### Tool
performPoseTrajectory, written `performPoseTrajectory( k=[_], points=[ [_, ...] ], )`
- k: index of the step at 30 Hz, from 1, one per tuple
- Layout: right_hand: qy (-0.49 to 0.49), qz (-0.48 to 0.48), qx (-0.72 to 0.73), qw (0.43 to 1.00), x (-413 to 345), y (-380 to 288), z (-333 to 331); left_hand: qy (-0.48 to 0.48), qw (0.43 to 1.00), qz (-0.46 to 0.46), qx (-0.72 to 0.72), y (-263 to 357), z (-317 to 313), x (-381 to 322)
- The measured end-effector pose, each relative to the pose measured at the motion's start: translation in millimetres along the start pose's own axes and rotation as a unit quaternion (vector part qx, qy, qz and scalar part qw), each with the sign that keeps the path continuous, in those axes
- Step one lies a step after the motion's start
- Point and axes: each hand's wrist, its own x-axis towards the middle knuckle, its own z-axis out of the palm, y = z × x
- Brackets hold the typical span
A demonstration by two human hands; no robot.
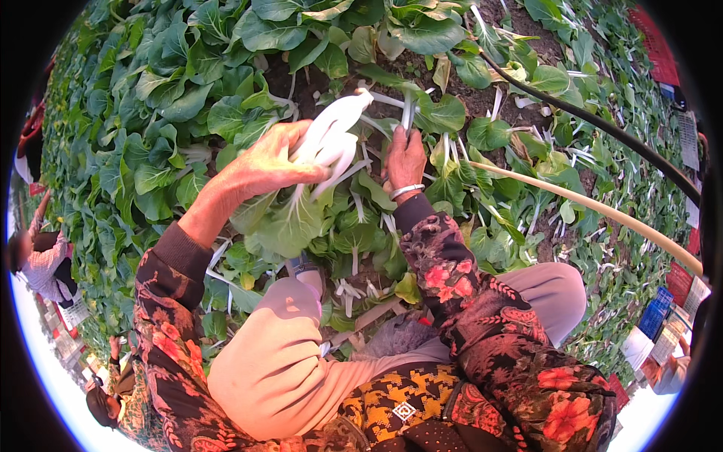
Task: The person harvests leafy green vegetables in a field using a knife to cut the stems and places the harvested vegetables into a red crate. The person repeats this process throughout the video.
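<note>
My left hand (274, 155) grips a head of bok choy (333, 127). Its thick white stalks and cut base point up and to the right, while its green leaves (288, 220) hang below the hand. Just to the right, my right hand (405, 158) is low among loose leaves, its fingers curled and a pale bangle at the wrist. A narrow, pale, straight object (408, 110) rises from its fingers; I cannot tell whether it is a blade or a leaf stalk. Cut leaves with white stalks (356, 240) lie beneath both hands.
Dense standing bok choy (152, 113) fills the left and far side. Cut leaves litter the soil (536, 118) on the right. A black hose-like strip (599, 121) and a tan pole (610, 214) cross there. Crates (655, 311) and other people (51, 260) are at the edges.
</note>
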Motion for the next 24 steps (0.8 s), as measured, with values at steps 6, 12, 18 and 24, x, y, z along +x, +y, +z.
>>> performPoseTrajectory(
  k=[6, 12, 18, 24],
  points=[
    [0.072, -0.175, -0.169, 0.967, 82, 4, 0, 0.161, 0.796, 0.184, 0.554, 27, -2, 39],
    [0.012, -0.066, -0.248, 0.966, 129, -32, 10, 0.150, 0.542, 0.179, 0.807, 19, 26, 92],
    [-0.048, -0.209, -0.336, 0.917, 115, -29, -1, 0.180, 0.521, 0.221, 0.805, 17, 9, 128],
    [-0.054, -0.126, -0.279, 0.950, 119, -29, -9, 0.163, 0.614, 0.085, 0.767, 12, -12, 151]
  ],
)
